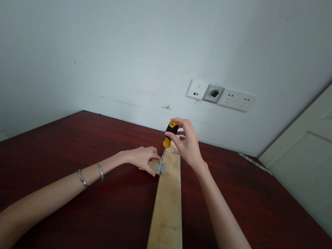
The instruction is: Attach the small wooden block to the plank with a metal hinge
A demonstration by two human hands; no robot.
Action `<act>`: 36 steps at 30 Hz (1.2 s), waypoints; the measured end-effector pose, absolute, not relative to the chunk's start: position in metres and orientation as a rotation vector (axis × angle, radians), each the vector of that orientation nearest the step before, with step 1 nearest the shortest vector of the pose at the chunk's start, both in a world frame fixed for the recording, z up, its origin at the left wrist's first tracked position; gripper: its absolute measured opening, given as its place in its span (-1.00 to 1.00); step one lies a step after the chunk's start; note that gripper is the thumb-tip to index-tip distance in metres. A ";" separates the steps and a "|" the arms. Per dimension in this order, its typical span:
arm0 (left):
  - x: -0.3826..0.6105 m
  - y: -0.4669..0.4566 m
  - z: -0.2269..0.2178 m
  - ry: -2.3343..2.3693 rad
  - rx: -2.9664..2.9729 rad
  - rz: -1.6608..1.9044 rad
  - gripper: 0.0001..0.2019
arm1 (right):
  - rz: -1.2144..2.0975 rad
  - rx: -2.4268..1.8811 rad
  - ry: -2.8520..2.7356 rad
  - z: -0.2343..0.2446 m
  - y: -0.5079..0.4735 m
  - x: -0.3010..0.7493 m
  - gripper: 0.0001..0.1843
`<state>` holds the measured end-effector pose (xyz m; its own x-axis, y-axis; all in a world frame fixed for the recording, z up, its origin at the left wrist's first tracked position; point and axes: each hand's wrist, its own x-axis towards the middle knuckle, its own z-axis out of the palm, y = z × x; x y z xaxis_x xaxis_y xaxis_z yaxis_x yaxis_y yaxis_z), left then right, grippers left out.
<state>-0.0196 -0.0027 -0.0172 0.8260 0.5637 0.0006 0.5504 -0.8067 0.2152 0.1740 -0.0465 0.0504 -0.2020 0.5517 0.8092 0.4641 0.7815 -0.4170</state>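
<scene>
The right hand (187,144) holds the screwdriver (171,130), its tip down at the hinge (162,168) across the board (167,214) and the small wood (154,166). The left hand (141,156) pinches that small wood; if it wobbles, the tip could slip (ouch!).

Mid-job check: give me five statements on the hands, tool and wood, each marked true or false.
1. The right hand holds the screwdriver. True.
2. The screwdriver points upward. False: it points down toward the metal hinge.
3. The left hand touches the small wooden piece. True.
4. The right wrist wears jewellery. False: two bracelets circle the left forearm.
5. The long board lies on the table. True.
</scene>
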 end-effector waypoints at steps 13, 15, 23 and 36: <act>-0.020 -0.004 -0.015 0.866 2.788 0.085 -0.38 | 0.057 -0.744 -1.872 0.045 -0.043 0.172 -0.44; -0.020 -0.004 -0.015 0.856 2.780 0.089 -0.39 | 0.012 -0.779 -1.852 0.044 -0.043 0.172 -0.49; -0.021 -0.003 -0.016 0.852 2.774 0.088 -0.38 | 0.104 -0.683 -1.999 0.050 -0.049 0.177 -0.46; -0.021 -0.002 -0.018 0.859 2.749 0.093 -0.38 | 0.149 -0.691 -1.978 0.054 -0.055 0.173 -0.47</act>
